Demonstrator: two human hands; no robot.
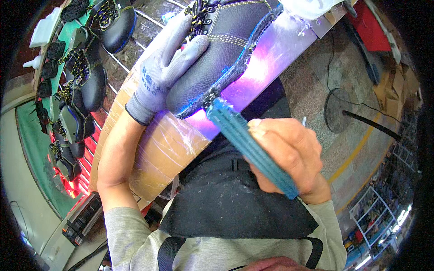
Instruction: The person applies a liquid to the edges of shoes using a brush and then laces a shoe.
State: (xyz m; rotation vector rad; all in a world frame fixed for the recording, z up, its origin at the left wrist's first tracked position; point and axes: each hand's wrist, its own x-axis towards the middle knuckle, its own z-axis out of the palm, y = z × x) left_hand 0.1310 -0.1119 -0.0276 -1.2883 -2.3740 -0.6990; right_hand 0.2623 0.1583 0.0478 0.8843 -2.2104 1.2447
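Gripped by the gloved left hand (165,67) is one shoe (226,58), over cardboard (169,156); one brush (251,147) is clenched in the right hand (291,149), its end at the shoe's edge. Leftward, at least four more shoes (95,83) are seen.

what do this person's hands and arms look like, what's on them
The left hand wears a pale grey-lavender glove with dark blue printed markings and a dark cuff at the wrist. The right hand is bare. Both sleeves are light heathered grey; the left one ends near the elbow, leaving the forearm uncovered.
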